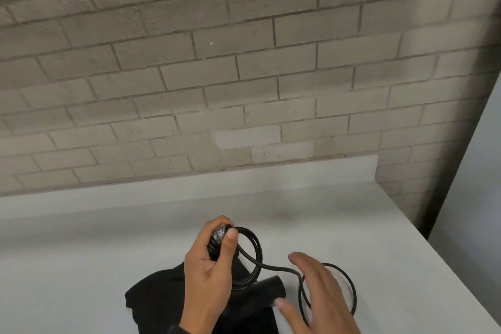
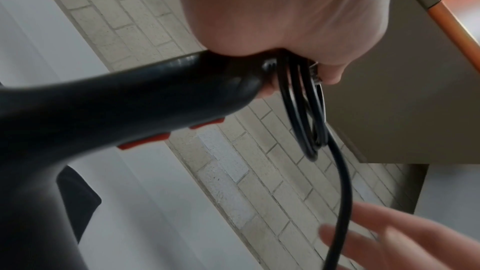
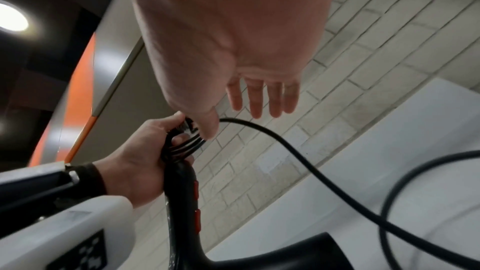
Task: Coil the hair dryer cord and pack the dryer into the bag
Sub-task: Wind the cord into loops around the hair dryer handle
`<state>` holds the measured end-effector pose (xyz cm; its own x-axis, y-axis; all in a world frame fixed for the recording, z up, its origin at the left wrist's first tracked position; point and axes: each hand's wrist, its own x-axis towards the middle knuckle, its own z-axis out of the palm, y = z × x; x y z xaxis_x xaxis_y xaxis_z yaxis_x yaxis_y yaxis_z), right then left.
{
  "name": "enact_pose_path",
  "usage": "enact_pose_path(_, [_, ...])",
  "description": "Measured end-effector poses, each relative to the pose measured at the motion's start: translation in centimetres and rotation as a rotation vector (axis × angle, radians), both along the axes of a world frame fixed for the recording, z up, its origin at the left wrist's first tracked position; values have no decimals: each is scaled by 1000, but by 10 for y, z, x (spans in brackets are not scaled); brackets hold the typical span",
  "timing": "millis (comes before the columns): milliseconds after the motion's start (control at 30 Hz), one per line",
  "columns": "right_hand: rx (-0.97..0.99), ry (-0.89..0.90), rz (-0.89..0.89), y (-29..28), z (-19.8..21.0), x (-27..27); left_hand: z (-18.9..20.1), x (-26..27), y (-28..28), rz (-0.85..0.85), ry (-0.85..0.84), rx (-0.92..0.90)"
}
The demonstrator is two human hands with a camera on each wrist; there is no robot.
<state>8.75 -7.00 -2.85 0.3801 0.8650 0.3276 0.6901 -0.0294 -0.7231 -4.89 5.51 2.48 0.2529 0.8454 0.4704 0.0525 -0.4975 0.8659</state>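
Observation:
My left hand (image 1: 214, 257) grips the end of the black hair dryer's handle (image 2: 130, 98) together with a few coiled loops of its black cord (image 1: 253, 255). Red switches (image 3: 196, 189) show on the handle. The dryer's barrel (image 1: 271, 289) points right, low over the black bag (image 1: 151, 298). From the coil the cord runs right and lies in a loose loop (image 1: 349, 285) on the counter. My right hand (image 1: 314, 295) hovers above that loop with straight, spread fingers (image 3: 255, 100), holding nothing. In the left wrist view the cord (image 2: 340, 192) hangs past these fingers.
The white counter (image 1: 108, 247) runs back to a grey brick wall (image 1: 217, 89). Its right edge (image 1: 447, 266) lies close to my right hand. A grey cabinet with an orange edge (image 2: 454, 24) hangs overhead.

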Motion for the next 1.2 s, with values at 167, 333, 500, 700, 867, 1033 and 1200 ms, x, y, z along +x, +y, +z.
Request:
enact_pose_path(167, [78, -91, 75, 12, 22, -11, 0, -2, 4, 9, -36, -27])
enact_pose_path(333, [235, -191, 147, 18, 73, -11, -2, -8, 10, -36, -35, 16])
enact_pose_path(500, [337, -130, 231, 43, 117, -10, 3, -17, 9, -172, -49, 92])
enact_pose_path(700, [357, 135, 177, 69, 128, -22, 0, -25, 6, -231, -105, 60])
enact_pose_path(867, [326, 371, 46, 73, 106, -40, -2, -26, 12, -145, -41, 247])
enact_pose_path(1033, [300, 508, -22, 67, 93, -49, 4, -29, 5, -100, -28, 347])
enact_pose_path(1200, [316, 525, 48, 53, 86, -57, -2, -27, 1, -83, -97, 91])
